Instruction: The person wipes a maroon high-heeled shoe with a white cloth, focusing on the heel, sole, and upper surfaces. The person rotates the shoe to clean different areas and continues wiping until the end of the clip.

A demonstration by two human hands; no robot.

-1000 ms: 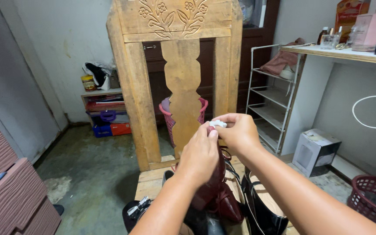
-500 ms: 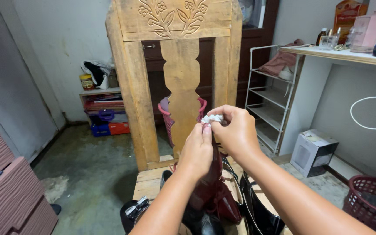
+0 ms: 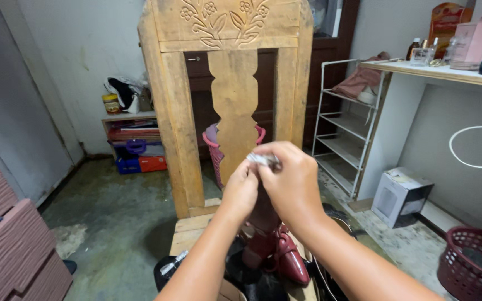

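— What do we have in our hands?

— Our left hand (image 3: 241,187) and right hand (image 3: 291,178) meet at chest height, fingertips pinched together on a small crumpled white scrap (image 3: 262,159). It sits at the top of both hands, between thumbs and forefingers, mostly covered; we cannot tell what it is made of.

— And right below?

— A dark red pointed-toe boot (image 3: 277,253) stands under our wrists on the wooden chair seat (image 3: 191,231), with dark shoes beside it. The hands are above the boot, not touching it.

— How much room around us?

— The carved wooden chair back (image 3: 230,72) rises just beyond our knuckles, so forward space is tight. A pink basket (image 3: 214,146) shows through its slats. To the left the concrete floor (image 3: 112,206) lies open up to a low shelf of clutter (image 3: 132,142). To the right stand a white wire rack (image 3: 344,128), a small cardboard box (image 3: 400,195) under the desk (image 3: 447,72), and a maroon basket (image 3: 472,267).
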